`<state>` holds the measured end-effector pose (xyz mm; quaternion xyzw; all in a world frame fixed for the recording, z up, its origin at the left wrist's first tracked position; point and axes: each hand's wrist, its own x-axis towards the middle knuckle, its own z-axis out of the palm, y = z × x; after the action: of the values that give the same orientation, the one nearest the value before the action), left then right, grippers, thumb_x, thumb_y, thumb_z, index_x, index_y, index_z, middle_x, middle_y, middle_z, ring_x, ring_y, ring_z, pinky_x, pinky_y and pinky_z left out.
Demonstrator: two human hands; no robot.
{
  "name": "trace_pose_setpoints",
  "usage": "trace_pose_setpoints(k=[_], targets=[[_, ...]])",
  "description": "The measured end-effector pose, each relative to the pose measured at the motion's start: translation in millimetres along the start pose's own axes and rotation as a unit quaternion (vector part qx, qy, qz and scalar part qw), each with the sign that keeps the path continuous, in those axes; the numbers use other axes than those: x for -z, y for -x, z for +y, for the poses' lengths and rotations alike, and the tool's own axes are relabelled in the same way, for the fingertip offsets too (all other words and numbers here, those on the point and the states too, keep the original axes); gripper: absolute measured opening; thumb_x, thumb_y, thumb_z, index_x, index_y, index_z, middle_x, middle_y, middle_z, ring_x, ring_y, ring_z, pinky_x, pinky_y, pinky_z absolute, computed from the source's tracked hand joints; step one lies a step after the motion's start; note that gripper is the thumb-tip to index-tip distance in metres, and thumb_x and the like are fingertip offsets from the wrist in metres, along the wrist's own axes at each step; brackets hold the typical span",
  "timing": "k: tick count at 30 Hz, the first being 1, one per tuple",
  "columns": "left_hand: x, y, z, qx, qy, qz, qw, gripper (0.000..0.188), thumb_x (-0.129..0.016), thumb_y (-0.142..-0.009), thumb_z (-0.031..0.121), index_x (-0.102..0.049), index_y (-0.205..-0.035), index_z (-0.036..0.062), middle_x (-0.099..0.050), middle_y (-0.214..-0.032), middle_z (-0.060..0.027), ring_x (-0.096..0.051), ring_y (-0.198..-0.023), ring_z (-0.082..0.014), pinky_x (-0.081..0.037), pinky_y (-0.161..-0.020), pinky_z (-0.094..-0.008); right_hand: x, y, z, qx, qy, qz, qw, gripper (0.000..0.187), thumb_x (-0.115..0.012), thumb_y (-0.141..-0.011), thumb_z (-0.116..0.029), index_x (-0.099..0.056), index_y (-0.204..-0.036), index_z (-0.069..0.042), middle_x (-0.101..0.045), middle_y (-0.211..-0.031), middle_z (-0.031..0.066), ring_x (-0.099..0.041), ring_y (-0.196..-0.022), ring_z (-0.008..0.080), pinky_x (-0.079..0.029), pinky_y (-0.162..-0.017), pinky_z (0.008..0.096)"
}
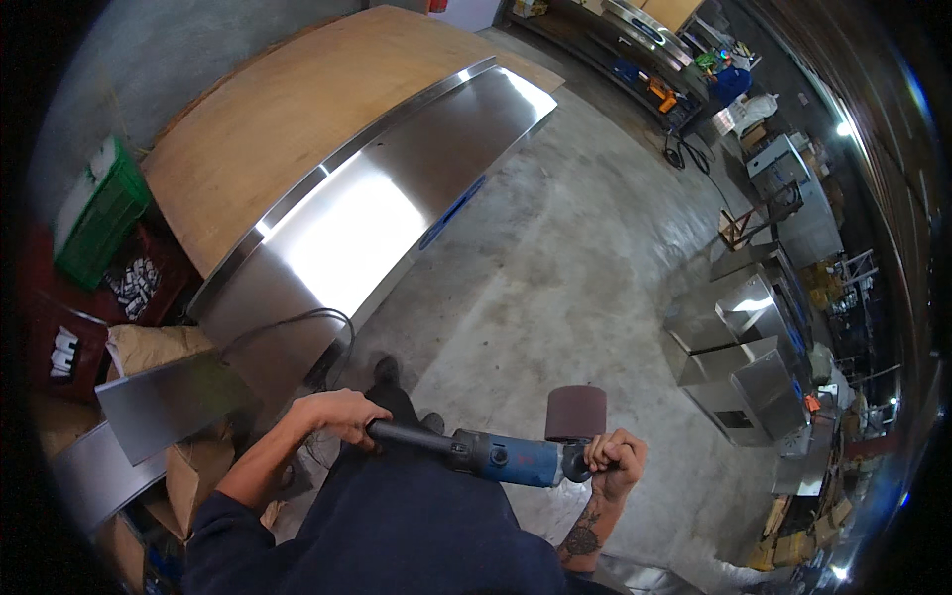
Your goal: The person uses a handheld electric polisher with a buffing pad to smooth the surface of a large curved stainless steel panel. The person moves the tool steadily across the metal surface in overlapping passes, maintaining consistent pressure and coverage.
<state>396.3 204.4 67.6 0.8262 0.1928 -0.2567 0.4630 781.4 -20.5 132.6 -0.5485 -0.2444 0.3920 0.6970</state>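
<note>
Across the front of my body lies a blue and black hand-held drum sander point(511, 459), held nearly level. Its wide brown abrasive drum point(576, 413) points away from me, clear of any surface. My left hand point(345, 416) is closed round the long black rear handle. At the other end my right hand point(617, 463) wraps the black front grip beside the drum. Ahead and to the left, a long shiny metal sheet point(297, 260) with a raised far edge rests along a large brown wooden board point(278, 109). The drum and the sheet are well apart.
A black cable point(337, 314) loops over the sheet's near end. Left stand a green crate point(102, 220), a dark red bin point(74, 317) and cardboard. Folded metal boxes point(739, 392) stand on the concrete floor at right. A person in blue point(729, 87) is far off.
</note>
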Motion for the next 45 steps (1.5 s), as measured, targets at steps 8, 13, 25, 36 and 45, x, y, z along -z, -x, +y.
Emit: trace_pose_setpoints(k=[8, 13, 25, 36, 45], targets=[[-79.5, 100.4, -14.1, 0.018, -0.007, 0.022, 1.0, 0.048, -0.076, -0.089, 0.026, -0.063, -0.131, 0.0072, -0.075, -0.103, -0.0191, -0.071, -0.101, -0.0416, -0.055, -0.087, -0.0512, -31.9, 107.6, 2.0, 0.047, -0.027, -0.017, 0.998, 0.022, -0.059, -0.076, -0.01, -0.047, -0.061, -0.002, -0.043, -0.05, 0.0102, -0.038, -0.043, 0.0189, -0.039, -0.048, 0.0358], [-128.0, 187.5, -23.5, -0.012, 0.004, 0.056, 0.998, 0.048, -0.075, -0.092, 0.028, -0.062, -0.131, 0.0035, -0.074, -0.1, -0.0223, -0.072, -0.097, -0.0416, -0.055, -0.082, -0.0513, -65.2, 187.2, 7.5, 0.099, -0.034, -0.039, 0.994, 0.02, -0.057, -0.08, -0.012, -0.049, -0.065, -0.002, -0.043, -0.051, 0.0091, -0.04, -0.043, 0.0193, -0.039, -0.046, 0.0359], [-220.5, 382.7, -65.3, -0.092, 0.037, 0.16, 0.982, 0.057, -0.075, -0.093, 0.048, -0.068, -0.124, 0.0006, -0.072, -0.077, -0.021, -0.073, -0.074, -0.0378, -0.054, -0.066, -0.047, -169.2, 369.7, 38.4, 0.079, -0.072, -0.024, 0.994, 0.028, -0.053, -0.087, -0.014, -0.043, -0.062, -0.009, -0.042, -0.049, 0.0073, -0.041, -0.042, 0.0202, -0.04, -0.046, 0.0363], [-308.7, 393.7, -116.6, -0.032, 0.043, 0.149, 0.987, 0.073, -0.071, -0.089, 0.068, -0.071, -0.123, 0.0044, -0.073, -0.079, -0.0218, -0.074, -0.079, -0.0424, -0.057, -0.072, -0.0498, -235.2, 437.0, 35.6, 0.075, 0.054, -0.032, 0.995, 0.027, -0.055, -0.084, -0.014, -0.044, -0.061, -0.008, -0.04, -0.048, 0.0069, -0.039, -0.042, 0.0199, -0.039, -0.048, 0.0359], [-340.6, 326.9, -132.6, -0.125, 0.038, 0.141, 0.981, 0.051, -0.074, -0.086, 0.047, -0.069, -0.107, 0.001, -0.075, -0.095, -0.0231, -0.072, -0.096, -0.0433, -0.055, -0.084, -0.0523, -270.9, 458.6, 19.3, 0.115, 0.163, -0.046, 0.979, 0.022, -0.061, -0.078, -0.007, -0.048, -0.063, 0.002, -0.044, -0.054, 0.009, -0.04, -0.046, 0.0187, -0.036, -0.048, 0.0341]])
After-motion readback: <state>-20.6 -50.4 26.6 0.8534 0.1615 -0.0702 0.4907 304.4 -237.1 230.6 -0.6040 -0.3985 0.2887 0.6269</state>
